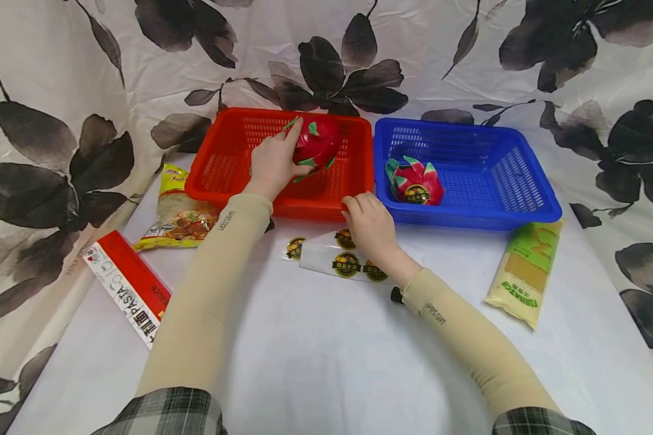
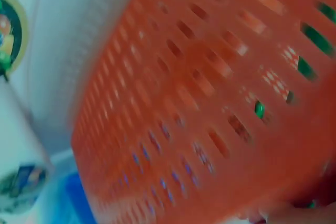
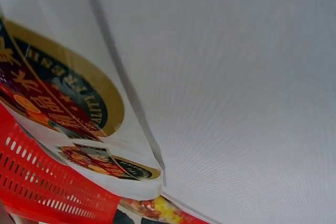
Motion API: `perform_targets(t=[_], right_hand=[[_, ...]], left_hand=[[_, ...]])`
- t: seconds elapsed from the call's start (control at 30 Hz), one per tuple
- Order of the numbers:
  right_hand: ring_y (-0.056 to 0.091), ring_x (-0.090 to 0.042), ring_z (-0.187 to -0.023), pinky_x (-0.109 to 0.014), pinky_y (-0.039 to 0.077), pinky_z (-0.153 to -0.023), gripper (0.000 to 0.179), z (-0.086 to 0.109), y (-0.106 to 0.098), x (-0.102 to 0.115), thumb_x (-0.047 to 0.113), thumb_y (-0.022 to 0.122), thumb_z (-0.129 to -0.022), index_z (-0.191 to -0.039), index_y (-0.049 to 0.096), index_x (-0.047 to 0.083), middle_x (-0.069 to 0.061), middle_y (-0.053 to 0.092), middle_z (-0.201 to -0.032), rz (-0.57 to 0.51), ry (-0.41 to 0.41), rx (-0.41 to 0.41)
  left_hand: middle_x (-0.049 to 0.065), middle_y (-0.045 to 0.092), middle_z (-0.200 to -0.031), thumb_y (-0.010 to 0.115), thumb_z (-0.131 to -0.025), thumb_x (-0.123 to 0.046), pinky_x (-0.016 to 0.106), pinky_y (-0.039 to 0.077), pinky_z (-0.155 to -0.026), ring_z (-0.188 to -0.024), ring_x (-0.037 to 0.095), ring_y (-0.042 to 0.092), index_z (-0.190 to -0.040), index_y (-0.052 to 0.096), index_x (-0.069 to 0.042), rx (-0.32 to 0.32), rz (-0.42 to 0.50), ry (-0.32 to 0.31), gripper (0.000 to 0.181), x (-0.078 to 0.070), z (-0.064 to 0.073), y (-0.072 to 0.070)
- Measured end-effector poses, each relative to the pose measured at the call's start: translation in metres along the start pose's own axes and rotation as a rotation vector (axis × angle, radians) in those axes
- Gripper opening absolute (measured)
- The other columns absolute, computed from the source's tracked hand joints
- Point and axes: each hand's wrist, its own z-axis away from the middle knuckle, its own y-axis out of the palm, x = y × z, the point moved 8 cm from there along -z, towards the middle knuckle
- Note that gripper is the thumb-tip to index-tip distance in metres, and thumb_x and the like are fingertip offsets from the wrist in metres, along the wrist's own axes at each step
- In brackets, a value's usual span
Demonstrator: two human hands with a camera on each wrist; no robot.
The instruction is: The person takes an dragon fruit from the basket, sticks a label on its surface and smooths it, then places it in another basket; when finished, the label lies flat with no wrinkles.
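In the head view my left hand grips a red dragon fruit with green scale tips, inside or just above the red basket. My right hand is at that basket's front right corner, its thumb and fingertips pinching the rim. Under the right hand lies a sheet of round fruit stickers, dark with gold edges; the right wrist view shows the sticker sheet close up. A second dragon fruit, bearing a sticker, sits at the left of the blue basket.
Left of the red basket lie a clear and yellow food bag and a red and white pasta box. A green and yellow noodle packet lies at the blue basket's front right. Floral cloth hangs behind.
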Motion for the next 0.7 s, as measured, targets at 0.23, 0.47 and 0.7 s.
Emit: perform_targets(t=[0.23, 0.47, 0.7], right_hand=[[0.058, -0.026, -0.094, -0.035, 0.039, -0.104, 0.02, -0.001, 0.001, -0.003, 0.016, 0.056, -0.092, -0.107, 0.058, 0.002, -0.011, 0.06, -0.094, -0.005, 0.006, 0.009], [0.059, -0.026, -0.093, -0.036, 0.041, -0.101, 0.021, -0.001, 0.0, -0.002, 0.017, 0.058, -0.091, -0.106, 0.059, 0.003, -0.011, 0.061, -0.094, -0.023, 0.005, 0.002], [0.057, -0.026, -0.09, -0.036, 0.048, -0.087, 0.019, -0.001, 0.002, -0.007, 0.02, 0.058, -0.091, -0.101, 0.059, 0.004, -0.01, 0.061, -0.093, -0.053, 0.03, 0.03]], left_hand=[[0.013, 0.05, -0.135, 0.074, -0.075, -0.039, 0.047, 0.05, -0.086, -0.113, 0.032, 0.052, -0.147, 0.023, -0.023, -0.12, 0.058, 0.18, 0.09, -0.017, 0.028, -0.04], [0.012, 0.05, -0.135, 0.078, -0.071, -0.037, 0.046, 0.05, -0.087, -0.119, 0.03, 0.05, -0.144, 0.03, -0.021, -0.24, 0.094, 0.318, 0.089, -0.025, 0.07, -0.065], [0.015, 0.055, -0.128, 0.084, -0.062, -0.037, 0.046, 0.051, -0.085, -0.114, 0.031, 0.054, -0.137, 0.044, -0.012, -0.372, 0.096, 0.555, 0.088, -0.034, 0.112, -0.073]])
